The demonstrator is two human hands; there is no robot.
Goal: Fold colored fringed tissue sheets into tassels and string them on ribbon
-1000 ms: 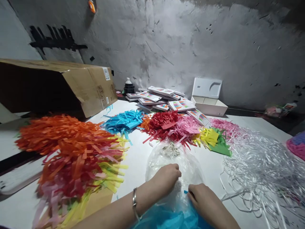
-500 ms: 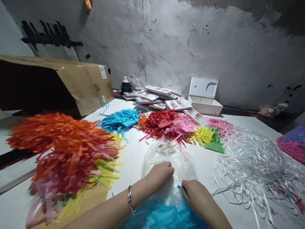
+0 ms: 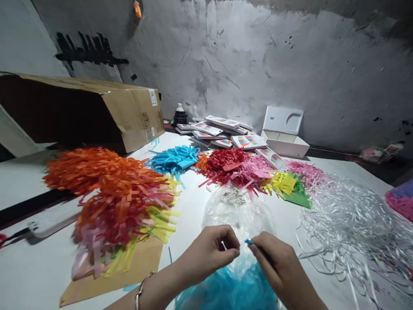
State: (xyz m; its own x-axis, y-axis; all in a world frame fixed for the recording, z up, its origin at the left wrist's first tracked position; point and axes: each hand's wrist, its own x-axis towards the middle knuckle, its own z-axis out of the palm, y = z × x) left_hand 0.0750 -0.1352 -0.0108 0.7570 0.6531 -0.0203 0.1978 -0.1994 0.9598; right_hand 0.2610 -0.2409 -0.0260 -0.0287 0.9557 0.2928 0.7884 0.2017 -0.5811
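Note:
My right hand (image 3: 274, 260) pinches a small blue paper strip (image 3: 248, 242) between thumb and fingers, its end poking out towards the left. Facing it, my left hand (image 3: 214, 247) is closed with thumb and fingertips together; anything in that pinch is too small to make out. Both hands are over a clear plastic bag (image 3: 240, 213), which bulges out on the table. Below my hands, blue tissue-paper strips (image 3: 226, 288) cover the near part of the bag, partly hidden by my arms.
Left lies an orange, pink and yellow paper fringe pile (image 3: 109, 189), partly on cardboard (image 3: 129, 271). Blue fringe (image 3: 174, 159), red fringe (image 3: 226, 163) and flat packs (image 3: 222, 129) lie behind. Silvery ribbon (image 3: 351, 219) spreads right. A cardboard box (image 3: 138, 112) and a white box (image 3: 285, 144) stand farther back.
My left hand has come back towards me off the bag, its fingers now pinched. My right hand has risen slightly with the blue strip. The view has shifted left.

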